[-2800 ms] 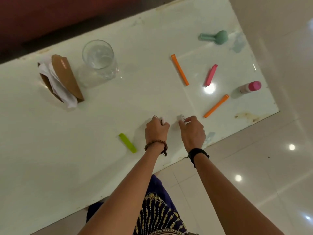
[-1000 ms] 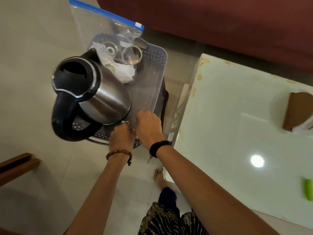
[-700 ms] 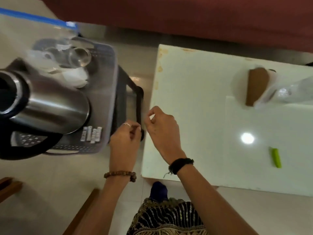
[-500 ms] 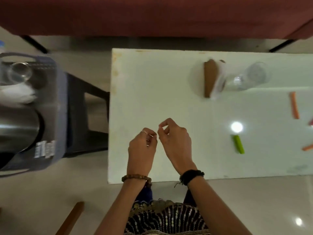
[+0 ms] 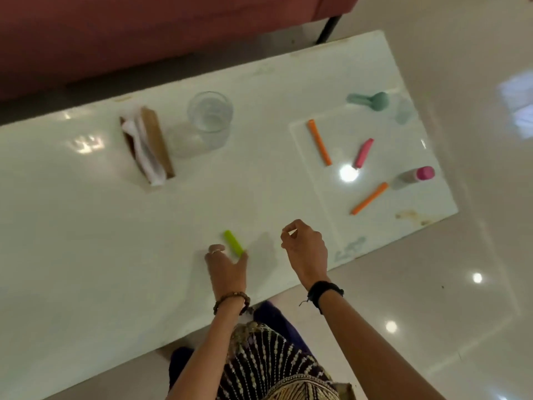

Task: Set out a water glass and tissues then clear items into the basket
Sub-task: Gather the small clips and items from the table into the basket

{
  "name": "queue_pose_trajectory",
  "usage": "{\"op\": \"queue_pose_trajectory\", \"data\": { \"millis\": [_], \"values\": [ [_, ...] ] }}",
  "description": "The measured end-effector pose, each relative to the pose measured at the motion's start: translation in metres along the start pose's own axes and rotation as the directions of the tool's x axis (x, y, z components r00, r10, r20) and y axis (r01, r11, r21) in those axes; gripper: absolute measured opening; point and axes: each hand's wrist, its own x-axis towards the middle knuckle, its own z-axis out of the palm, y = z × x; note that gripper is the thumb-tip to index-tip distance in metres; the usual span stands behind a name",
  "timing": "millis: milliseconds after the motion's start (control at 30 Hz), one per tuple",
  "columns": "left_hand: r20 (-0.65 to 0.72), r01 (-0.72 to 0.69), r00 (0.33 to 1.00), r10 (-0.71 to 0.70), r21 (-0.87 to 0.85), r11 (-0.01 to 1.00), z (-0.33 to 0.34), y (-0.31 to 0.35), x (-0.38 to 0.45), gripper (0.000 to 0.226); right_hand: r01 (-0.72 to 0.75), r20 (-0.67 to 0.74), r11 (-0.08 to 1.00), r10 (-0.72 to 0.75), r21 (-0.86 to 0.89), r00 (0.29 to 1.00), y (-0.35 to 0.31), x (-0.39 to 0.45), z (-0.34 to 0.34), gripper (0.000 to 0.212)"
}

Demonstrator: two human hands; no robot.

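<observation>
**Clearing under way: green stick is next**

With the water glass and the tissues already standing together toward the far edge of the table, the setting-out part looks done and the clearing part is the step in hand. The left hand lies low on the tabletop near the near edge, fingers spread and thumb out, reaching at the green stick; the thumb tip sits just at the stick's near end, but the fingers are not closed round it, so nothing is held yet. The right hand hovers just beside it, a little toward the right end, with fingers loosely curled and forefinger near thumb; it seems to hold nothing, though a very small item there could not be ruled out.

Toward the right end of the table more things wait: two orange sticks, a pink stick, a teal scoop-like piece near the far right corner, and a small bottle with a pink cap lying on its side close to the right edge.

The basket is not in view, so its place cannot be told.

By my judgement the next move calls for closing thumb and fingers along the flat green stick, which lies thin against a glossy top and may slide before it lifts, then carrying it off the table to the basket.
</observation>
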Motion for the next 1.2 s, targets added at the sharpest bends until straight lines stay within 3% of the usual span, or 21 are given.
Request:
{"op": "queue_pose_trajectory", "data": {
  "millis": [100,167,467,600,700,800,967,1200],
  "values": [
    [-0.124,0.042,0.991,-0.038,0.030,0.999,0.022,0.014,0.005,0.031,-0.053,-0.032,0.997,0.055,0.053,0.998,0.025,0.027,-0.021,0.013],
    [-0.132,0.013,0.991,-0.006,0.052,0.999,0.035,0.025,0.009,0.021,-0.074,-0.051,0.991,0.080,0.109,0.996,0.036,0.043,-0.033,0.013],
    [0.113,-0.302,0.949,0.294,0.061,0.951,0.122,0.144,0.010,0.022,-0.050,-0.212,0.950,0.120,0.308,0.970,0.052,0.126,-0.091,0.014],
    [0.205,-0.420,0.896,0.394,0.101,0.902,0.159,0.190,0.020,0.026,-0.086,-0.318,0.956,0.177,0.280,0.931,0.055,0.177,-0.111,0.029],
    [0.219,-0.450,0.881,0.419,0.115,0.886,0.173,0.201,0.028,0.024,-0.188,-0.312,0.952,0.259,0.240,0.914,0.057,0.209,-0.120,0.045],
    [0.227,-0.459,0.876,0.425,0.125,0.880,0.174,0.197,0.033,0.023,-0.222,-0.265,0.966,0.250,0.133,0.931,0.058,0.226,-0.123,0.036],
    [0.193,-0.394,0.905,0.379,0.045,0.918,0.148,0.175,0.025,0.021,-0.167,-0.266,0.971,0.208,0.168,0.941,0.052,0.195,-0.119,0.026],
    [0.117,-0.285,0.943,0.311,-0.192,0.939,0.054,0.108,-0.008,0.022,0.033,-0.155,0.955,0.014,0.295,0.988,0.015,0.063,-0.055,0.021]
  ]
}}
